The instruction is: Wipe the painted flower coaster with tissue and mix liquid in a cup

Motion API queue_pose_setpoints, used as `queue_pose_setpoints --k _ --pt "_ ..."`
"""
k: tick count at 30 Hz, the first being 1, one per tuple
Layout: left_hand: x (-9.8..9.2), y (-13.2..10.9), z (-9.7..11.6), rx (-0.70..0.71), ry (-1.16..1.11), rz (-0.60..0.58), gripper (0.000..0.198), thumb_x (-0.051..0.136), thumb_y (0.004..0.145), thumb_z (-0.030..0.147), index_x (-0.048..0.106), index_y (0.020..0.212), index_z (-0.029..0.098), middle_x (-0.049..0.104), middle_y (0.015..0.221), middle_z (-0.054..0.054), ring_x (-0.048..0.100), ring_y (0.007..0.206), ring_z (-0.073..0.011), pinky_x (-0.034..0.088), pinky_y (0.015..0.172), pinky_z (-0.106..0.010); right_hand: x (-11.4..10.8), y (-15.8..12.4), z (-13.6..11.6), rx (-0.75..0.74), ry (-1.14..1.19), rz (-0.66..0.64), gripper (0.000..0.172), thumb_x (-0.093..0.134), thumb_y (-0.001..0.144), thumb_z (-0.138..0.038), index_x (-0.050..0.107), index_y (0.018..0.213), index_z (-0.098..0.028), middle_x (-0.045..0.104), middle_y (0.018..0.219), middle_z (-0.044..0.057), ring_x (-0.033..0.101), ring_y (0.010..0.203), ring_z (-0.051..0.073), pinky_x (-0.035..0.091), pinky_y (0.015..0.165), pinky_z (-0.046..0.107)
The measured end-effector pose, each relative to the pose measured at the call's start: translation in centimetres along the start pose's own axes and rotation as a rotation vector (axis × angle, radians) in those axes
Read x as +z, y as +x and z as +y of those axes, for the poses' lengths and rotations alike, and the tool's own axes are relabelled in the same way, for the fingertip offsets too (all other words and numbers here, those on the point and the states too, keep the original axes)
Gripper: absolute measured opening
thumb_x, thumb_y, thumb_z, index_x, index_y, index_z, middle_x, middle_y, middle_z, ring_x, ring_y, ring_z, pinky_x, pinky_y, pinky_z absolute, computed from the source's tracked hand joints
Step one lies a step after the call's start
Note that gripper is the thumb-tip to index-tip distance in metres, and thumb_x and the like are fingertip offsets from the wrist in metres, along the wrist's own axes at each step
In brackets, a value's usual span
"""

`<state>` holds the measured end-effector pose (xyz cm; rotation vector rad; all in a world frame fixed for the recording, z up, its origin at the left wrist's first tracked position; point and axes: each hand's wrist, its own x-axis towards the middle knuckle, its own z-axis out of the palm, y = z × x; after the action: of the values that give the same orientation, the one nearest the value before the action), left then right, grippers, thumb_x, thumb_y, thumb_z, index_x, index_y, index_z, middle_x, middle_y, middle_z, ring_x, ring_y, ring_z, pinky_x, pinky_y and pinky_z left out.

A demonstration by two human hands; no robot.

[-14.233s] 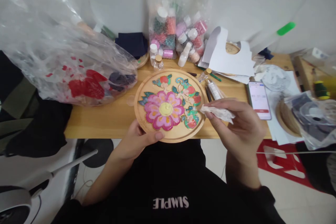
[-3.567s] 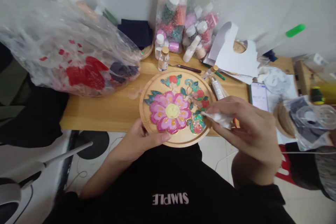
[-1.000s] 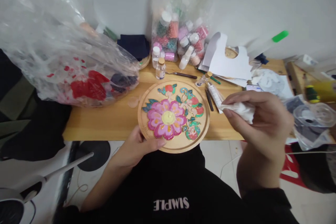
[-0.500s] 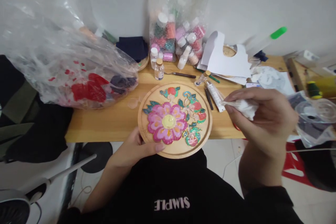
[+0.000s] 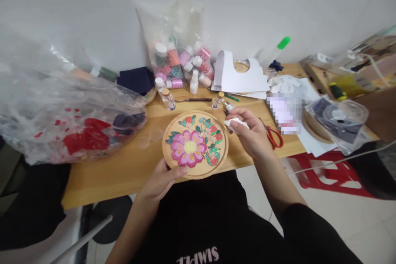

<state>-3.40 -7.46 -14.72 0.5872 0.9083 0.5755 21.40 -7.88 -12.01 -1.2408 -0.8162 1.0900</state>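
Note:
My left hand (image 5: 167, 177) grips the lower left rim of a round wooden plaque (image 5: 173, 164), thumb on its face and fingers underneath. Painted on the plaque are a large pink flower with a yellow centre and smaller red fruits with green leaves, edged in gold lines. Between the thumb and fingers of my right hand (image 5: 252, 132) is a crumpled white tissue (image 5: 236, 123), close to the plaque's right rim. Just beyond that hand, a tube (image 5: 228, 105) is partly covered by the fingers.
Corked glass bottles (image 5: 168, 100) and a dark-handled tool (image 5: 198, 100) lie behind the plaque. Clear bags of coloured jars (image 5: 173, 57) stand against the wall. A big plastic bag (image 5: 102, 132) fills the left. Red-handled scissors (image 5: 275, 137) and white papers (image 5: 244, 78) are at right.
My right hand has moved left and lower with the tissue, nearer the plaque's right edge. The view has shifted right, bringing the scissors into sight. The left hand keeps its hold.

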Motion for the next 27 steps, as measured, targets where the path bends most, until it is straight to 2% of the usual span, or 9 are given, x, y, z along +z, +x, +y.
queue_pose_setpoints --k 3,10,16,21,24,27 --pt "0.2 0.6 0.0 -0.014 0.010 0.008 0.073 0.095 0.052 0.033 0.067 0.116 0.015 0.077 0.110 -0.014 0.069 0.112 -0.0357 0.054 0.102 -0.047 -0.1 -0.1 0.6 0.076 0.082 0.022 0.035 0.085 0.065 -0.041 0.066 0.090 -0.026 0.064 0.075 -0.003 0.053 0.062 0.012 0.046 0.061 0.028" --pt "0.6 1.8 -0.1 -0.040 0.032 0.008 0.070 0.095 0.054 0.030 0.065 0.116 0.018 0.078 0.107 -0.010 0.071 0.109 -0.0320 0.057 0.099 -0.045 -0.7 0.1 1.7 0.103 0.194 0.077 0.037 0.086 0.060 -0.035 0.064 0.089 -0.027 0.064 0.077 -0.004 0.054 0.064 0.012 0.046 0.062 0.027" --pt "0.7 2.1 -0.6 -0.058 0.031 0.017 0.070 0.094 0.057 0.029 0.065 0.119 0.017 0.077 0.108 -0.012 0.071 0.109 -0.0330 0.057 0.099 -0.045 -1.6 0.0 1.8 0.114 0.261 0.100 0.037 0.084 0.055 -0.025 0.066 0.087 -0.026 0.065 0.074 -0.004 0.053 0.063 0.011 0.045 0.061 0.026" --pt "1.2 2.3 -0.7 -0.062 0.018 0.011 0.068 0.093 0.059 0.027 0.065 0.121 0.016 0.077 0.109 -0.013 0.070 0.111 -0.0342 0.055 0.101 -0.046 -2.2 -0.1 2.4 0.121 0.309 0.136 0.033 0.083 0.054 -0.026 0.068 0.083 -0.025 0.066 0.071 -0.004 0.054 0.059 0.011 0.046 0.058 0.025" --pt "1.4 2.4 -0.9 -0.071 0.018 -0.002 0.066 0.092 0.060 0.026 0.065 0.119 0.016 0.077 0.109 -0.013 0.070 0.112 -0.0340 0.055 0.102 -0.046 -2.4 -0.1 2.9 0.120 0.323 0.159 0.033 0.085 0.056 -0.028 0.068 0.084 -0.025 0.068 0.075 -0.004 0.059 0.064 0.012 0.050 0.064 0.026" --pt "1.5 2.5 -0.9 -0.074 0.019 -0.004 0.062 0.091 0.061 0.024 0.065 0.116 0.016 0.077 0.109 -0.013 0.070 0.113 -0.0335 0.054 0.103 -0.045 -2.5 -0.2 3.2 0.116 0.337 0.164 0.036 0.088 0.057 -0.034 0.067 0.085 -0.026 0.071 0.078 -0.002 0.067 0.076 0.016 0.054 0.075 0.031"
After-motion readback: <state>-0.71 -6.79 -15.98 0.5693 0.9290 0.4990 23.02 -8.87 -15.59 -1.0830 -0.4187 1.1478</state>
